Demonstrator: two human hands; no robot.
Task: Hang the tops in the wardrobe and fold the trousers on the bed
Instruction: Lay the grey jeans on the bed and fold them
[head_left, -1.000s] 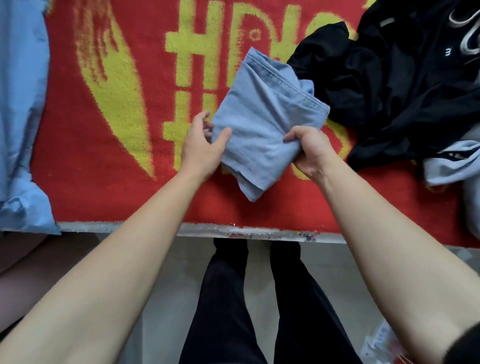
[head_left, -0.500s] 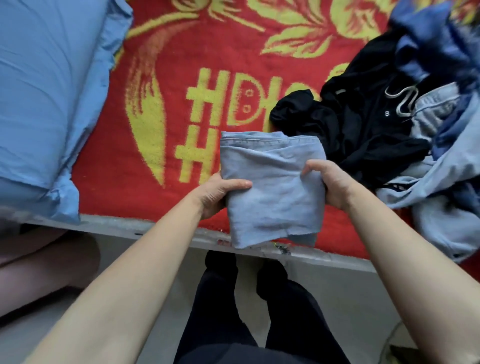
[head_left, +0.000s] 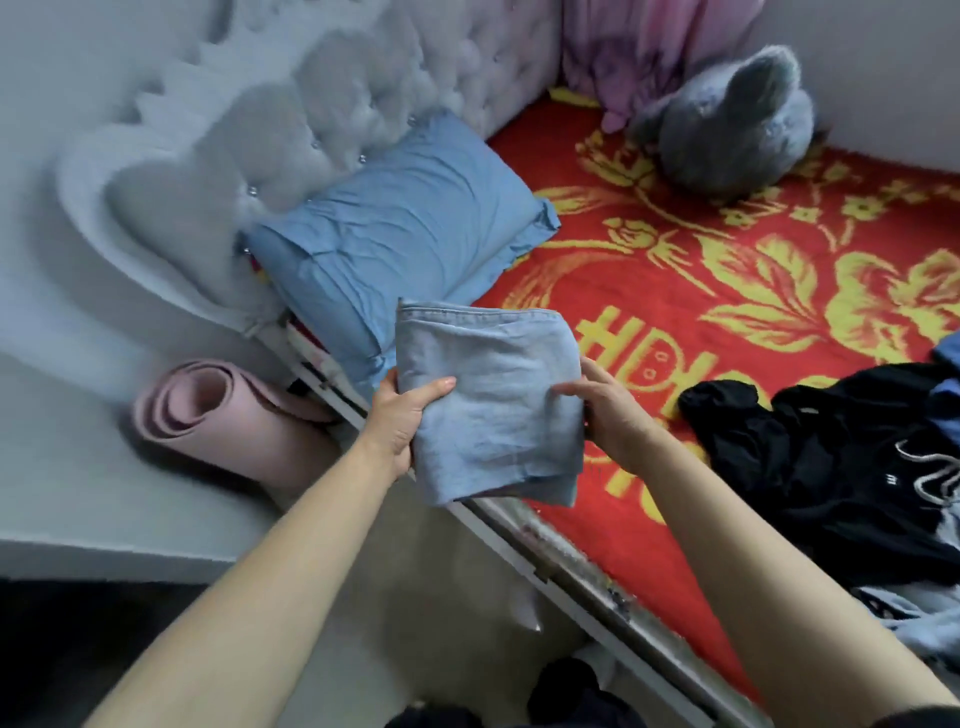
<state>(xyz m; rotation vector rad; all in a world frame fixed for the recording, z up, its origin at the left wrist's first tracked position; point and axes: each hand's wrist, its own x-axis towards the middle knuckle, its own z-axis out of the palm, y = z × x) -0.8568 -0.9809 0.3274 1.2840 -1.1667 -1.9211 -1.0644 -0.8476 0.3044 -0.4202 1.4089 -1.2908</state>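
The person is holding the folded denim trousers (head_left: 493, 395) in the air above the edge of the bed (head_left: 571, 566), just in front of the blue pillow (head_left: 410, 234). The left hand (head_left: 405, 421) is gripping the left side of the bundle, thumb on top, and the right hand (head_left: 613, 415) is gripping the right side likewise. A heap of dark clothes (head_left: 831, 457) is lying on the red blanket (head_left: 727, 312), and a rolled pink mat (head_left: 218, 415) is lying beside the bed.

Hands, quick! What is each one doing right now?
Left hand: closed, gripping the left edge of the folded light-blue trousers, thumb on top.
Right hand: closed, gripping the right edge of the same trousers.
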